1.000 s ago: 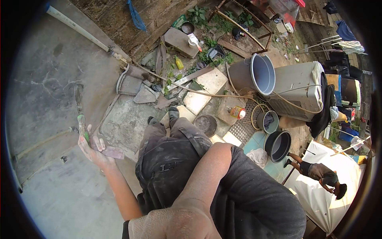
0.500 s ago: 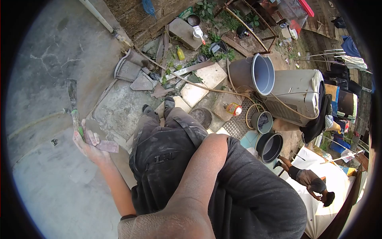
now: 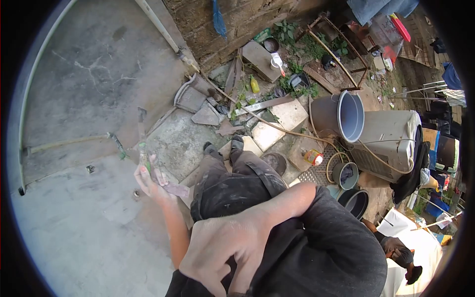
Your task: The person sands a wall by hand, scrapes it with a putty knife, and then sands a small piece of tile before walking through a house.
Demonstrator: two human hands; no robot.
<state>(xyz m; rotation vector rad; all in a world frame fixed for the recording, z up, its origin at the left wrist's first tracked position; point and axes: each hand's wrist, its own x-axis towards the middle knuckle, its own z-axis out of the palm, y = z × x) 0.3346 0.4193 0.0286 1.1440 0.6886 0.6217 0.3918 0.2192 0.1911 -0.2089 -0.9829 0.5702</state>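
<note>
My left hand (image 3: pixel 154 184) is closed around the handle of a putty knife (image 3: pixel 143 148), its blade pointing up in the view. A flat, pinkish-grey rectangular piece (image 3: pixel 176 190) juts from the same hand, on the side toward my body. Pale dust coats these fingers. Behind them lies the smooth grey wall (image 3: pixel 84 222). Close to the camera, in front of my chest, my right hand (image 3: pixel 225 247) is bent downward with fingers apart, and nothing shows between them. Its fingertips run to the bottom edge of the frame.
A hose (image 3: pixel 277 127) crosses the rubble and pale slabs beyond my feet. Buckets (image 3: pixel 351 117) and a dark basin (image 3: pixel 354 204) stand at right beside a white appliance casing (image 3: pixel 383 141). Another person (image 3: pixel 398 250) is at lower right. A pipe (image 3: pixel 158 24) runs along the wall.
The view has shifted, so the surroundings sit further right and lower. My right forearm has swung, bringing the right hand into view before my chest. The left hand still holds the putty knife.
</note>
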